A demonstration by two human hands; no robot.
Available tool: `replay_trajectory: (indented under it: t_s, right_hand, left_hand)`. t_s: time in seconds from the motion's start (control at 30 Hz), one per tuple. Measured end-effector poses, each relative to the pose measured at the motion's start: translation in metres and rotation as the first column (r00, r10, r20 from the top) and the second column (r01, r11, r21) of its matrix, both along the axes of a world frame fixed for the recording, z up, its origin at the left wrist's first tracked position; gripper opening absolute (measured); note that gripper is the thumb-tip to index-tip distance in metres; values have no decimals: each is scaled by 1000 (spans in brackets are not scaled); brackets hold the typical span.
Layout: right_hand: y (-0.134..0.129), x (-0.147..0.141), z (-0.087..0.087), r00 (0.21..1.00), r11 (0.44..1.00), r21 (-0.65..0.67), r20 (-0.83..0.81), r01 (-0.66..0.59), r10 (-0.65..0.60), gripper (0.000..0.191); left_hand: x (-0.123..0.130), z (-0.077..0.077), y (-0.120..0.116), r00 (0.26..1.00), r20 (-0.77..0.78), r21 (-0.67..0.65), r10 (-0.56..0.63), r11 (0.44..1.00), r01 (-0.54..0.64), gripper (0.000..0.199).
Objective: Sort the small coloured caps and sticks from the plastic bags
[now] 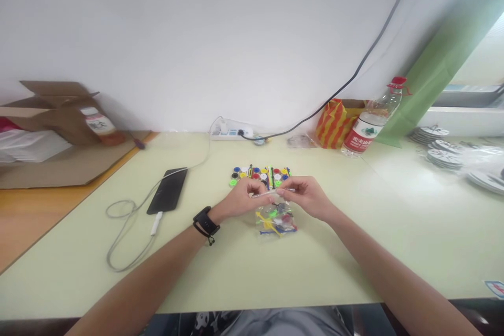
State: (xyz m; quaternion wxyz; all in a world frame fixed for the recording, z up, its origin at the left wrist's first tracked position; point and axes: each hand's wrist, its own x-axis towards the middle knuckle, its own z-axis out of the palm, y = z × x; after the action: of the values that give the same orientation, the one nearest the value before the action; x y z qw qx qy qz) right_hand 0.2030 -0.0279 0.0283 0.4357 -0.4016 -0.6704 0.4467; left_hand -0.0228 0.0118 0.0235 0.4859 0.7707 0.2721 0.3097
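Note:
Both hands pinch the top edge of a clear plastic bag [276,222] above the pale green table. Inside it are small plastic pieces in yellow, blue, green, red and white. My left hand [244,198], with a black watch [206,220] on its wrist, grips the bag's left upper edge. At the right upper edge, my right hand [306,197] is closed on the same bag. Just behind the hands lie colourful round plastic pieces [255,176] in rows, with thin coloured sticks [270,174] among them; the hands partly hide them.
A black phone [168,191] with a white charging cable [118,236] lies left. A power strip [232,132] sits by the wall. A large water bottle [364,131], a red-yellow bag [334,125] and stacked discs [444,157] stand right. A cardboard box [65,115] is far left.

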Motion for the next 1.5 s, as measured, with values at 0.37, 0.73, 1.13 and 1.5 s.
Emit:
replay_trajectory:
  t_s: [0.37, 0.73, 1.13, 1.5]
  right_hand:
    - [-1, -8, -6, 999, 999, -40, -23, 31, -31, 36]
    - [-4, -13, -8, 998, 998, -33, -48, 49, -51, 30]
    - [-5, -14, -6, 993, 996, -67, -101, 59, -66, 31]
    - [-1, -10, -7, 992, 997, -47, -99, 69, -74, 31]
  left_hand:
    - [10, -5, -3, 962, 264, -263, 69, 965, 3, 29]
    - [12, -5, -7, 955, 276, -285, 105, 958, -23, 34]
    - [16, -6, -10, 940, 256, -286, 225, 947, -149, 34]
    - [12, -10, -4, 933, 242, -205, 266, 954, -218, 25]
